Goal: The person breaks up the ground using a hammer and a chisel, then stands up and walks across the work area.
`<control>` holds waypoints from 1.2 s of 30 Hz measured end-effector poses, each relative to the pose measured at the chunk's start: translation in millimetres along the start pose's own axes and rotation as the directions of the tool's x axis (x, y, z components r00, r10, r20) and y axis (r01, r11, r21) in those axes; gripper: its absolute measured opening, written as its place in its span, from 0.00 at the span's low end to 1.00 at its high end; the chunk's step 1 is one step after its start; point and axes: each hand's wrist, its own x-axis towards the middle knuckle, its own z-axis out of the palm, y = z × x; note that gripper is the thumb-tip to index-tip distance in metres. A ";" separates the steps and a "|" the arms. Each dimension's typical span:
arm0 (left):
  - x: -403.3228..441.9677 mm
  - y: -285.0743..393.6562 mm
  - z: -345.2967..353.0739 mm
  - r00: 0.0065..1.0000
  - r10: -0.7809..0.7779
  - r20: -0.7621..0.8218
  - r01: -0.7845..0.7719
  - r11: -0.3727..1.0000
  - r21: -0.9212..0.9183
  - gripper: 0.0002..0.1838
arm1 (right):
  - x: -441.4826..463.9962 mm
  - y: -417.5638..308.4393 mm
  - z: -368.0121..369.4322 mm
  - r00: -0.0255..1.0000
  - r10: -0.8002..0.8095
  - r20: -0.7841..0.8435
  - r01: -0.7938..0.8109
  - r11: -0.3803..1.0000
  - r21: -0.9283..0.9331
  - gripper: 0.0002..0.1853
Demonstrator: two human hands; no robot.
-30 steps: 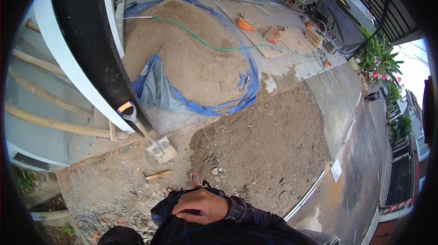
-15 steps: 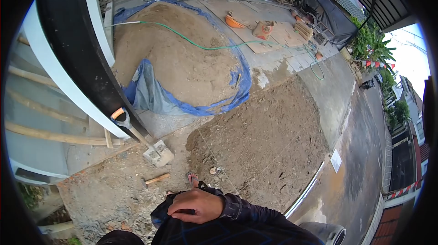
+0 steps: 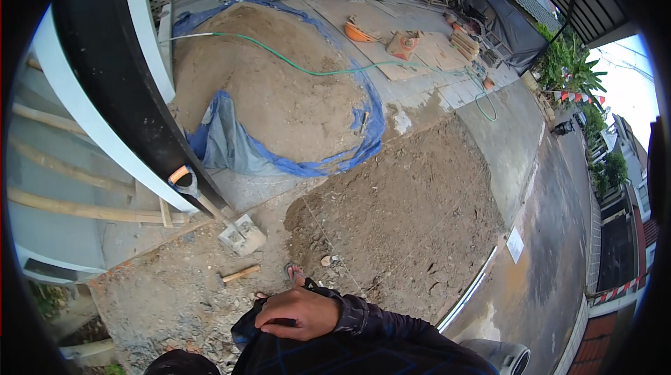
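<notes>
left hand: out of view.
shovel: at left, its orange-gripped handle (image 3: 179, 175) against the black pillar (image 3: 115, 74), blade (image 3: 242, 235) on the ground.
hammer: lying just near of the blade (image 3: 240, 274).
sand heap: far left-centre (image 3: 272, 88), on a blue tarp (image 3: 377, 127).
right hand: near centre (image 3: 297, 313), half curled over dark clothing (image 3: 335, 357); cannot tell whether it grips the cloth.
soil patch: right of the hammer (image 3: 412, 207).
white sheet: right of the soil (image 3: 515, 246).
</notes>
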 end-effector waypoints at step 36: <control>-74.1 -467.1 -329.9 0.627 -0.699 -0.344 0.680 0.275 0.680 0.22 | -202.9 314.0 23.1 0.165 0.984 0.074 -0.969 0.147 0.199 0.35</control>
